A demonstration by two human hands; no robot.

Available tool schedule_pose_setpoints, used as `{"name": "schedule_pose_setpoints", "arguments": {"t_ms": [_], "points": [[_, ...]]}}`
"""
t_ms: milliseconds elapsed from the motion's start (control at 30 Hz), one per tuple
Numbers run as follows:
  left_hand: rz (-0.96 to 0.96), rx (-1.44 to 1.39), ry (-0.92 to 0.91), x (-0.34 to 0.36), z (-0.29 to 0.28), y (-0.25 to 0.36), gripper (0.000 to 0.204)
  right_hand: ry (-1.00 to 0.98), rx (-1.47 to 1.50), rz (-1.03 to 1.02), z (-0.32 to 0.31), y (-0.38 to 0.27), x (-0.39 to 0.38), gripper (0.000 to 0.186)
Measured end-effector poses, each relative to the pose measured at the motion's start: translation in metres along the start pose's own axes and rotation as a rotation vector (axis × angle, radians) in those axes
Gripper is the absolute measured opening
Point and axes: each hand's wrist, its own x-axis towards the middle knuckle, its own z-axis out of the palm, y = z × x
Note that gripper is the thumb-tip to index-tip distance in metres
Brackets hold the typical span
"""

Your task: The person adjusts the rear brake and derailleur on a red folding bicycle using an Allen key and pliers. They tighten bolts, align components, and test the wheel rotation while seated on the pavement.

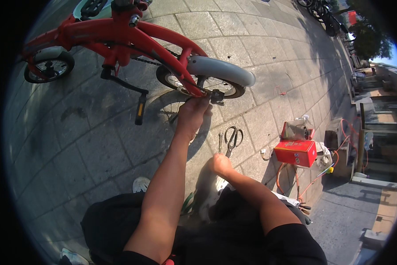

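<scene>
"Judging by how it all lies, how far has the work on the red bicycle (83, 33) got?"

"Partway, I'd say. It's out on the paving (101, 145), in front of the person, with 2 wheels in place. The rear wheel (214, 84) sits in the frame, the grey mudguard (220, 70) arches over it, and a stretch of chain (146, 61) shows between crank and wheel."

"So what's left?"

"Probably something at the rear hub. The left hand (193, 115) is right there, below a small black part (217, 96) at the frame's end. Whether anything there is tight or loose, I can't tell."

"Is that hand pinching something?"

"Can't tell. Its fingers are bunched together against the hub area, and their tips are hidden."

"And the right hand (222, 164)?"

"Low down, nearer the person, fingers curled in. A spanner (220, 142) points away from it, its near end meeting the fingers. Gripped or merely touched, I can't say."

"Anything else within reach?"

"A pair of black-handled scissors (230, 146) just beside the spanner, blades toward that hand. Farther right there's a red box (295, 152)."

"Finished, then?"

"I doubt it: 1 hand at the hub and 1 at the spanner suggest fastening or loosening isn't done."
</scene>
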Motion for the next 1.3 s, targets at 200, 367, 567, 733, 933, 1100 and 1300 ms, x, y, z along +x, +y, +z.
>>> {"name": "schedule_pose_setpoints", "arguments": {"t_ms": [200, 367, 567, 733, 933, 1100, 1300], "points": [[0.015, -0.021, -0.025, 0.0, 0.001, 0.0, 0.025, 0.003, -0.095, -0.056, 0.008, 0.005, 0.004, 0.024], [0.037, -0.028, -0.015, -0.002, 0.0, 0.003, 0.023, -0.063, -0.09, -0.007, -0.011, -0.002, 0.005, 0.025], [0.047, -0.1, -0.019, 0.0, 0.004, 0.0, 0.021, -0.032, -0.077, -0.056, -0.013, 0.012, 0.009, 0.03], [0.111, -0.162, -0.078, 0.016, -0.008, -0.022, 0.029, 0.223, -0.041, -0.292, -0.077, -0.025, 0.014, 0.031], [0.126, -0.124, -0.015, 0.013, -0.004, -0.02, 0.031, 0.755, 0.083, -0.567, -0.185, -0.08, 0.014, 0.021], [0.273, -0.124, 0.103, 0.008, -0.001, -0.021, 0.03, 1.014, -0.061, -0.706, -0.215, -0.115, 0.027, 0.02], [0.434, 0.204, 0.242, -0.001, -0.001, -0.019, 0.036, 1.076, -0.247, -0.657, -0.215, -0.112, 0.038, 0.012]]}}
